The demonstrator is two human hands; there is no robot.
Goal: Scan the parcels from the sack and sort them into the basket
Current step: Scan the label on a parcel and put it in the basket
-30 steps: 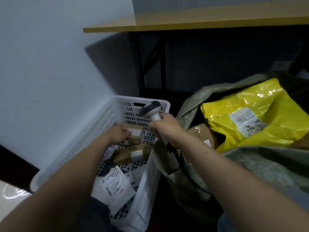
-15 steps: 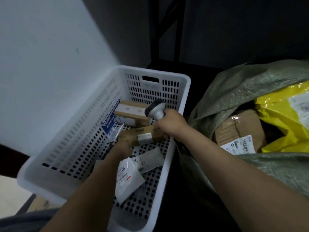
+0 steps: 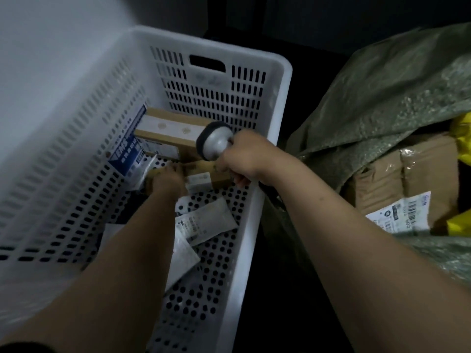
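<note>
The right hand is curled tight round the handle of a grey scanner, whose head leans in over the parcels from the basket's right side. The left hand reaches deep into the white basket, with its fingertips at the left end of a small brown box that lies just below the scanner. The hand's back faces the camera, so I cannot tell whether it grips the box or only touches it. The scanner's handle is hidden in the fist. Nearby lie a larger box, a blue-white envelope and pale pouches. To the right, an open grey-green sack holds a labelled carton. The floor is dark and the wall pale.
</note>
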